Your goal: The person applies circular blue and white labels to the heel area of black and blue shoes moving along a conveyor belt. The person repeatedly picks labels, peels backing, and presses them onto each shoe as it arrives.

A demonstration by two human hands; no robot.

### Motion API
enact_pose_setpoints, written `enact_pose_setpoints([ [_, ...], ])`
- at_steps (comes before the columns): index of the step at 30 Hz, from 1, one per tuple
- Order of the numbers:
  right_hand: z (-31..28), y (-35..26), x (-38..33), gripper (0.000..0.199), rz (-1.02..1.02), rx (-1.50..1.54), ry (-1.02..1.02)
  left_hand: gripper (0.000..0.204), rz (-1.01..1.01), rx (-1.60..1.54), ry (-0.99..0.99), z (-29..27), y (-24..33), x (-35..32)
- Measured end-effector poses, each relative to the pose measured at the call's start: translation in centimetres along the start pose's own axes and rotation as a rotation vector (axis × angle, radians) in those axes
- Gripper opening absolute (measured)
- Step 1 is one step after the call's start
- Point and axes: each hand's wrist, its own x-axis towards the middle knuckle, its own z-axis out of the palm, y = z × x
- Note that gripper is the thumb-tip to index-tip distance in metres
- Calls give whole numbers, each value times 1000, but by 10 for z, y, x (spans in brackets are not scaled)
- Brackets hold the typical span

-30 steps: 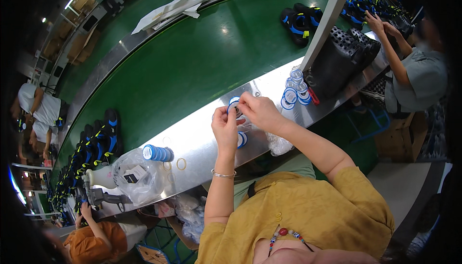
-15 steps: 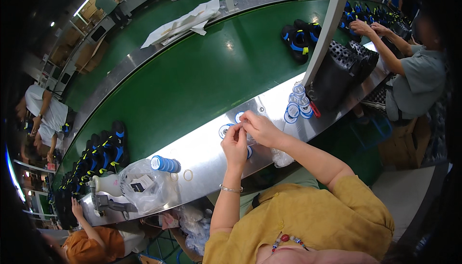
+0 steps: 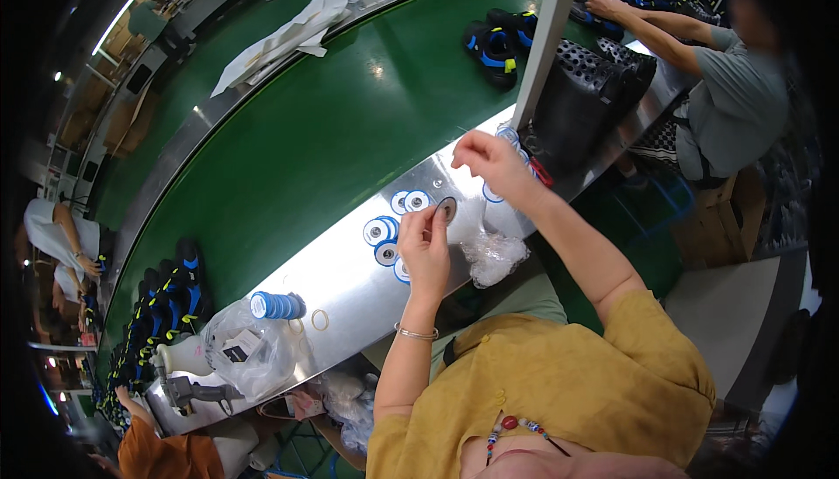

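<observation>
My left hand [image 3: 425, 256] pinches a small round disc [image 3: 447, 209] with a dark edge, tilted above the metal bench. Up and to the right, my right hand [image 3: 496, 163] is apart from it, its fingers curled and pressed together; whatever they hold, if anything, is too small to make out. Beside and partly behind my left hand lie several blue-rimmed white discs [image 3: 377, 232] with dark centres. More blue-rimmed discs [image 3: 492, 192] lie in a pile partly hidden by my right hand. Crumpled clear plastic [image 3: 492, 257] rests at the bench's near edge, between my forearms.
A stack of blue discs [image 3: 276, 305], rubber bands [image 3: 320, 320], a plastic bag [image 3: 253, 348] and a grey hand tool [image 3: 199, 392] are to the left. A post [image 3: 546, 42] and black boots [image 3: 581, 86] stand right. Shoes [image 3: 494, 52] sit on the green belt [image 3: 306, 156]. Co-workers flank me.
My hands were together and are now apart: the right has moved up and right, the left shows a disc in its fingers. The whole view has shifted, and more discs show.
</observation>
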Motion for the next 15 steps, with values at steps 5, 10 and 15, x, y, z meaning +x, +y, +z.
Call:
enact_pose_setpoints([
  [5, -40, -38, 0, 12, 126, 129, 84, 9, -37, -7, -147, 39, 0, -13],
  [10, -57, -15, 3, 13, 201, -138, 14, 20, 24, 156, -240, 68, 2, -26],
  [15, -53, 29, 29, 16, 296, -256, -8, 26, -2, 167, -259, 46, 10, -25],
])
